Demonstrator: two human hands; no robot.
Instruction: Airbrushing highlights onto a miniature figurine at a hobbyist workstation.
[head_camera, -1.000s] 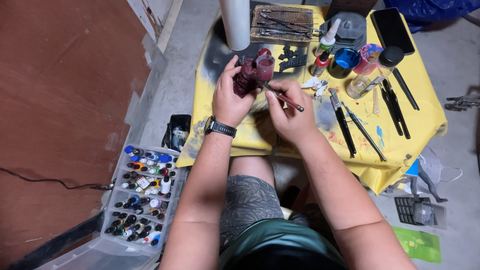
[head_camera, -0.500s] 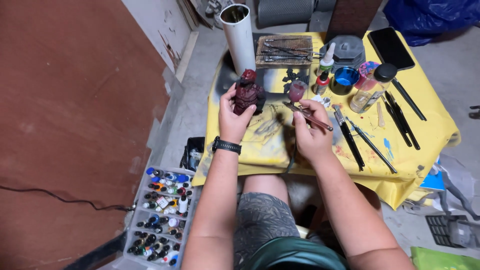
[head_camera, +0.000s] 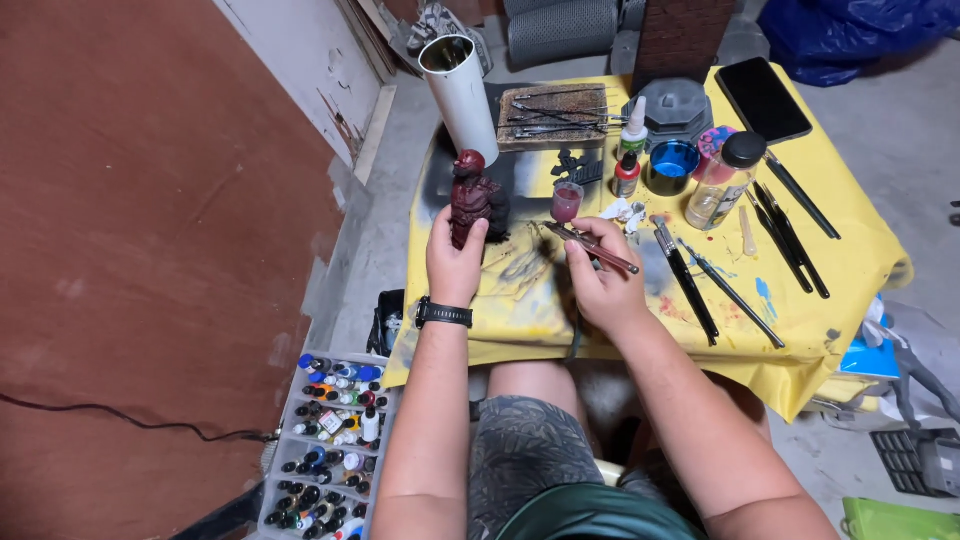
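Over yellow tablecloth (head_camera: 800, 330), dark-red upright figurine (head_camera: 473, 200)

A dark red figurine (head_camera: 474, 200) with black patches is seen above a yellow cloth (head_camera: 840, 270) smeared with blue and grey paint, a blue-filled pot (head_camera: 671, 165), a white tube (head_camera: 462, 95) and a black phone (head_camera: 762, 98).

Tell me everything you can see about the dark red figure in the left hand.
The dark red figurine is a small standing figure with a rounded head and a bulky body, painted deep red with darker shading. It stands upright, gripped from below by the left hand, above the yellow cloth. The airbrush in the right hand points toward it without touching.
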